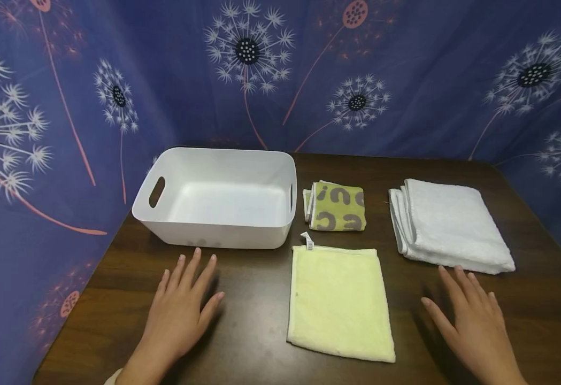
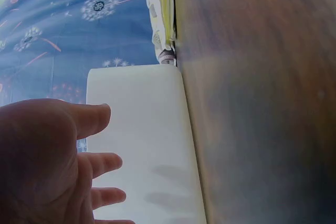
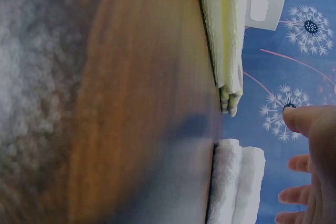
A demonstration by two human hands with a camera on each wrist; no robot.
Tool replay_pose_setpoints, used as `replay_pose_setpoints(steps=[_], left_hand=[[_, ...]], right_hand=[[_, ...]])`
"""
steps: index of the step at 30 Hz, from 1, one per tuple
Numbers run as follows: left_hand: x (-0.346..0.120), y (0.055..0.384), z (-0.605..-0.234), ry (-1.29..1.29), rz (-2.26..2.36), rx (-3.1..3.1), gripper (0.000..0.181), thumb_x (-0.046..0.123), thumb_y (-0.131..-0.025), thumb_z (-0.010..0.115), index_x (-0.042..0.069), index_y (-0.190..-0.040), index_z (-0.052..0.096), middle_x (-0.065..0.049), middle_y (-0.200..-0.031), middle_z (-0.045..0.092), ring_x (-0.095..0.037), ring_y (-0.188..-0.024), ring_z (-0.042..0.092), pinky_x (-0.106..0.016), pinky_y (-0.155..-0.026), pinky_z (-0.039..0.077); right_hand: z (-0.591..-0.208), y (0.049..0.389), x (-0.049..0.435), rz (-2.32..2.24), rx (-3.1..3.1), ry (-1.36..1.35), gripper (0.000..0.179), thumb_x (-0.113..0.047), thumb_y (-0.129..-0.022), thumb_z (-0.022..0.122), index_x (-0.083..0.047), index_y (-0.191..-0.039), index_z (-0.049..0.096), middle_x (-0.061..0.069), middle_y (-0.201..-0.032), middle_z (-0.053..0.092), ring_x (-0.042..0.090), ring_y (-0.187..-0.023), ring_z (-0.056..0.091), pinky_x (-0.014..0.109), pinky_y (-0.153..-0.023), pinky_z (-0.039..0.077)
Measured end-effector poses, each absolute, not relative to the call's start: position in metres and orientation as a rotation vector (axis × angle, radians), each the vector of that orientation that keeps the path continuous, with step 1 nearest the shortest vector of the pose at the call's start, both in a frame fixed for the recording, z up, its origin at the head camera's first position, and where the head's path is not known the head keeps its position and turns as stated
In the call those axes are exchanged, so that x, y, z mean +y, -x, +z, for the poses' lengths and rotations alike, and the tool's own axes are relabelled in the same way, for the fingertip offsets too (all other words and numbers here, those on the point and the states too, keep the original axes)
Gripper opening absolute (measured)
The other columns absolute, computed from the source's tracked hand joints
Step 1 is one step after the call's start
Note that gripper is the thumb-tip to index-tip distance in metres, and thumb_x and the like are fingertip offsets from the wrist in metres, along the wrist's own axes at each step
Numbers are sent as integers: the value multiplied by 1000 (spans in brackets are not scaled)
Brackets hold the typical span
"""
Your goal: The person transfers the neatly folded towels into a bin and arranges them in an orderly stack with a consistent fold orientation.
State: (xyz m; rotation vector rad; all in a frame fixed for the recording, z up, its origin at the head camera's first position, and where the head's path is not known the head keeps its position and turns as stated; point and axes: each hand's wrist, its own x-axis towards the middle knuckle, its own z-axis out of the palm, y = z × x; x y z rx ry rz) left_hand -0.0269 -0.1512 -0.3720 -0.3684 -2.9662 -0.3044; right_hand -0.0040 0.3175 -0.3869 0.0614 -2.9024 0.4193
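Note:
My left hand [image 1: 179, 307] is spread over the tabletop in front of a white plastic bin [image 1: 227, 235], its fingertips close to the bin's near wall. My right hand [image 1: 475, 321] has its fingers stretched out just short of a folded white towel [image 1: 458, 224]. Between the hands lies a folded pale yellow towel [image 1: 340, 302] with a small white tag. Behind it sits a smaller folded green towel [image 1: 340, 208] with grey lettering, right of the bin. Both wrist views show the fingers [image 2: 105, 163] apart with nothing held.
Everything stands on a dark brown wooden table [image 1: 246, 321]. A blue cloth [image 1: 304, 75] printed with dandelions hangs behind the table and at both sides. The bin has an oval handle hole [image 1: 157, 192] in its left wall.

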Motion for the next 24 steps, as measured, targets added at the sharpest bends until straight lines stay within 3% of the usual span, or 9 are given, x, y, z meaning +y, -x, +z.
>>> replay_pose_setpoints(steps=[7, 15, 22, 24], left_hand=[[-149, 29, -371, 360, -361, -2954, 65, 41, -91, 55, 18, -146, 31, -16, -149, 26, -42, -133, 24, -60, -99, 27], [-146, 32, -366, 313, -521, -2893, 66, 37, -89, 62, 18, -145, 35, -16, -142, 39, -39, -125, 39, -60, -87, 40], [-146, 35, -370, 316, -650, -2765, 64, 31, -82, 72, 13, -138, 47, -14, -131, 50, -36, -107, 56, -53, -73, 49], [-145, 37, -372, 320, -700, -2725, 64, 28, -79, 74, 11, -136, 49, -13, -128, 53, -32, -95, 62, -48, -67, 51]], right_hand=[[-384, 7, 315, 521, -2891, -83, 70, -33, -92, 57, -6, -147, 23, 29, -146, 20, 42, -137, 7, 62, -104, 3], [-378, 9, 309, 721, -2834, -72, 65, -26, -94, 56, -5, -147, 25, 28, -145, 25, 48, -130, 21, 63, -102, 11], [-374, 7, 304, 850, -2840, 2, 62, -26, -96, 52, -9, -148, 22, 30, -142, 28, 53, -124, 27, 69, -93, 18], [-373, 7, 304, 887, -2849, 37, 62, -27, -97, 51, -9, -148, 22, 30, -142, 28, 55, -122, 28, 71, -90, 20]])
